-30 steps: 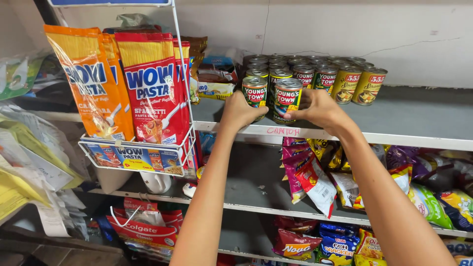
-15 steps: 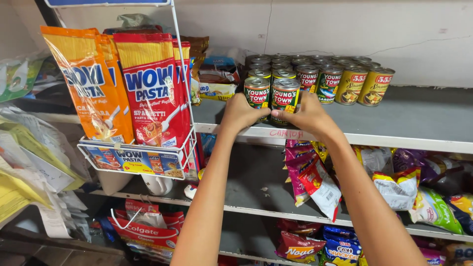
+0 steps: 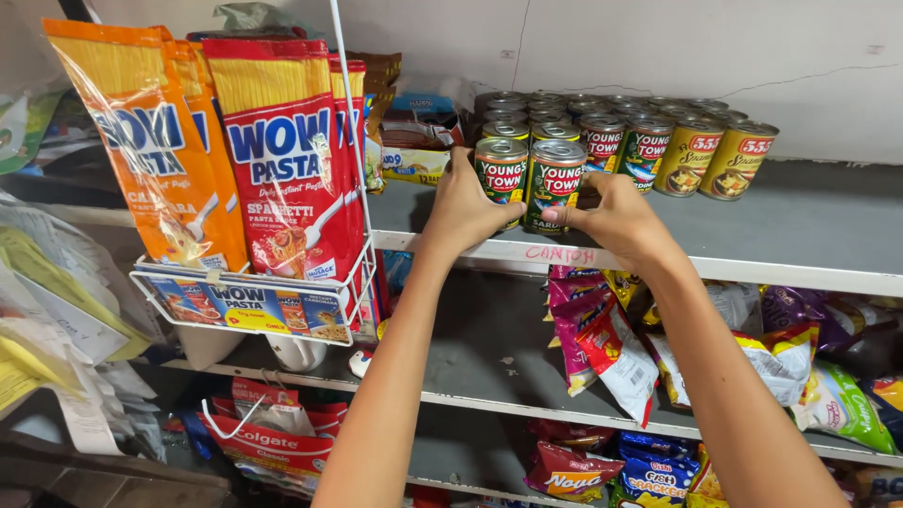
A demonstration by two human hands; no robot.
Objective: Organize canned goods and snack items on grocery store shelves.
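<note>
Both hands are up at the grey shelf (image 3: 800, 226), on the two front cans. The left hand (image 3: 463, 209) curls its fingers around the left can (image 3: 500, 171), thumb low at the front. The right hand (image 3: 611, 218) pinches the right can (image 3: 557, 181), thumb across the base of the label and fingers on its right side. Both cans stand upright near the shelf's front edge, touching each other, just ahead of the can rows (image 3: 602, 127) behind them.

Judged step: squaring the front pair against the rows. The next move seems to call for a small, even push or turn, kept gentle so the cans behind are not knocked.

Left of the shelf, pasta packs (image 3: 282, 160) hang in a wire rack (image 3: 249, 310). Snack bags (image 3: 611, 353) lie on the shelf below.
</note>
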